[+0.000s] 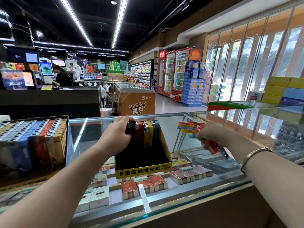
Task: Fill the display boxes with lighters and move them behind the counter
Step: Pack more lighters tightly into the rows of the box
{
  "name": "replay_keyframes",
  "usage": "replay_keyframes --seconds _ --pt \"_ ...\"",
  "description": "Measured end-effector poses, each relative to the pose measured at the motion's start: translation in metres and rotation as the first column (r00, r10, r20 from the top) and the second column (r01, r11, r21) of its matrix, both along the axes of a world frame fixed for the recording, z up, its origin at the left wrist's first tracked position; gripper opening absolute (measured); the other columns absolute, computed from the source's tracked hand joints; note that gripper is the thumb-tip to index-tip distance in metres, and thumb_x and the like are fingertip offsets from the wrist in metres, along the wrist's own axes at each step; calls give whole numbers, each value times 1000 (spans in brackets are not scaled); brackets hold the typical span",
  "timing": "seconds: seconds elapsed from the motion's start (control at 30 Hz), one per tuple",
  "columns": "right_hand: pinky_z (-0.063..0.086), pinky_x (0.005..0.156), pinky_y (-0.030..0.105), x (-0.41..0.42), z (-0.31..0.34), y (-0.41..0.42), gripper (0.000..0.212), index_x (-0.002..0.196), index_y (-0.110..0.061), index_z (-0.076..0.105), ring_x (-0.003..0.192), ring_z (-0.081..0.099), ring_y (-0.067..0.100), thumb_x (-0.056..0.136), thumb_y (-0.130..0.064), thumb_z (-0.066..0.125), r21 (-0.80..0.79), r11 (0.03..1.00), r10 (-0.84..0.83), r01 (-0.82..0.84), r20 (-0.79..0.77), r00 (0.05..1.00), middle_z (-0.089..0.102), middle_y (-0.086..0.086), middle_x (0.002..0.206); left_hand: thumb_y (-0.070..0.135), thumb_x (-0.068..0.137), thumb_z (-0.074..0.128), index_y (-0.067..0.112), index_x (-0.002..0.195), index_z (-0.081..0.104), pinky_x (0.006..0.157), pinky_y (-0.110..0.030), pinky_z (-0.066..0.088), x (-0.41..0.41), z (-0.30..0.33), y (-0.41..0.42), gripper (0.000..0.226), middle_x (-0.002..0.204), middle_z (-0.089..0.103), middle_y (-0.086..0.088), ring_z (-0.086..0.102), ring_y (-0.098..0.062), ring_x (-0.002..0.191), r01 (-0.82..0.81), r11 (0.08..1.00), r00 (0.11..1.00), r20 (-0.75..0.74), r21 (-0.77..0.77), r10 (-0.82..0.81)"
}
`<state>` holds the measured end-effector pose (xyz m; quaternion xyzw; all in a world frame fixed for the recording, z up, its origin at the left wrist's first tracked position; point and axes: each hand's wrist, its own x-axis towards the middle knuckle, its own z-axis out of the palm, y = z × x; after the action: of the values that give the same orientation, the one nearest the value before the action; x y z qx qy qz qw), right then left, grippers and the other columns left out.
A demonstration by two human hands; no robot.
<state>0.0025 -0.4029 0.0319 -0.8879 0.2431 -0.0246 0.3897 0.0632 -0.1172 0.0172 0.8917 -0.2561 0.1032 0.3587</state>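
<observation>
Under the glass-topped counter [189, 191], rows of cigarette packs [144, 186] lie in the case. On the glass stands a black cardboard display box with a yellow printed front [143, 170], mostly hollow; only its far end holds a short row of upright lighters [144, 129], dark, red, yellow and teal with metal tops. The left hand [117, 134] curls round that row's left end. The right hand [208, 134] grips a blurred bunch of red lighters [212, 146] beside the box. At left, a full blue display box [32, 145] carries blue, orange and tan lighters.
</observation>
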Motion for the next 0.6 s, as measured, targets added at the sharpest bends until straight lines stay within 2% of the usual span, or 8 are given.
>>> replay_keyframes --seconds 0.07,0.13,0.2,0.27,0.4,0.5,0.6 --pt "48 42 23 1 7 12 11 84 0 48 48 57 16 79 4 57 177 983 20 -40 117 993 55 13 71 4 84 59 26 123 46 94 -41 47 0 2 2 47 118 45 3 47 -20 109 15 999 1000 -22 37 -14" --pt "49 44 25 4 14 27 15 88 -1 48 53 58 17 78 5 57 344 931 42 -121 228 973 56 14 76 2 82 60 28 121 45 91 -39 49 1 4 5 49 115 43 6 48 -19 108 27 998 999 -39 64 -24" --pt "48 46 26 9 18 44 21 94 -1 50 55 57 17 75 5 57 512 831 62 -217 304 951 56 12 77 0 82 60 30 118 45 89 -37 50 2 6 8 49 114 43 7 48 -18 107 41 996 998 -54 80 -37" --pt "47 45 22 15 21 63 22 92 -5 50 48 54 15 73 5 54 632 713 78 -305 361 929 56 7 68 -1 82 60 33 115 44 85 -32 50 2 9 12 50 110 45 9 49 -15 104 61 993 995 -82 97 -53" --pt "46 45 19 31 27 94 16 83 -11 48 46 50 13 74 2 51 726 534 85 -433 463 882 53 3 57 -1 82 57 36 106 45 74 -28 52 3 17 18 46 96 50 15 53 -8 91 44 986 995 -97 161 -29" --pt "49 45 22 41 28 106 12 86 -11 51 46 56 14 76 -4 56 750 495 38 -440 487 873 57 3 60 1 84 54 35 105 47 74 -28 52 4 20 23 40 93 53 13 53 -7 89 6 971 998 -68 239 10" --pt "50 43 24 47 28 108 32 95 -7 52 46 60 16 68 -10 66 785 427 24 -449 486 873 60 5 62 4 86 52 35 105 48 74 -27 51 2 24 25 37 87 48 18 53 -6 87 -7 943 999 -33 332 19"
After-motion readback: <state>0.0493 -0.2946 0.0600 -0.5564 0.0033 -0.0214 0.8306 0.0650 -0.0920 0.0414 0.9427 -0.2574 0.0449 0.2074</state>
